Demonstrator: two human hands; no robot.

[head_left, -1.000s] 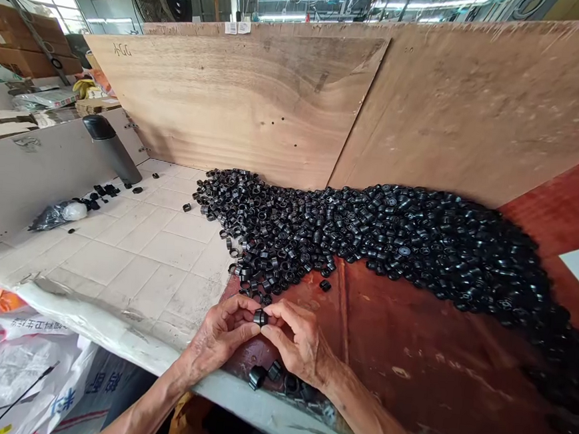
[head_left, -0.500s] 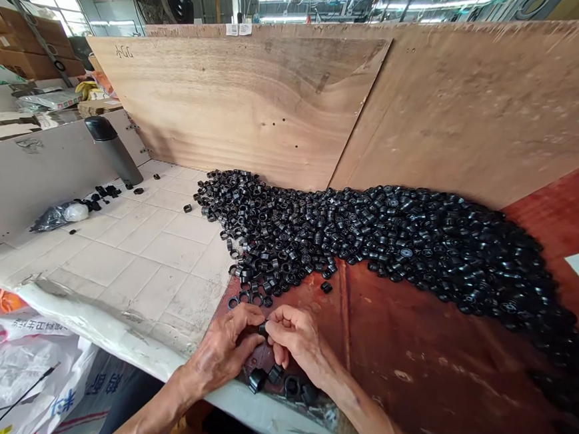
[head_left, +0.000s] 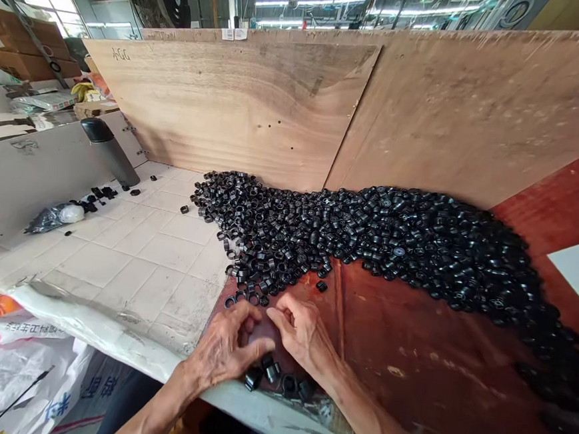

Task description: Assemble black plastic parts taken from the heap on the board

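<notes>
My left hand point(head_left: 223, 349) and my right hand point(head_left: 303, 332) rest close together on the dark red board point(head_left: 408, 360), just short of the near edge of a large pile of small black plastic rings point(head_left: 368, 240). The left fingers are curled, with their tips beside a few loose rings point(head_left: 243, 299) and the thumb stretched toward the right hand. On the right hand the fingers are bent and pressed together, pointing left; nothing shows in either hand. A small cluster of black parts point(head_left: 277, 376) lies under my wrists at the table's front edge.
Plywood sheets point(head_left: 258, 107) stand upright behind the pile. To the left is a pale tiled surface point(head_left: 136, 252) with a dark flask point(head_left: 109, 149), a plastic bag point(head_left: 54, 215) and a few scattered black parts. Printed sacks point(head_left: 12, 362) lie below the table edge.
Both hands have dropped from holding one black part between them and moved forward toward the pile's edge. The part no longer shows between the fingers.
</notes>
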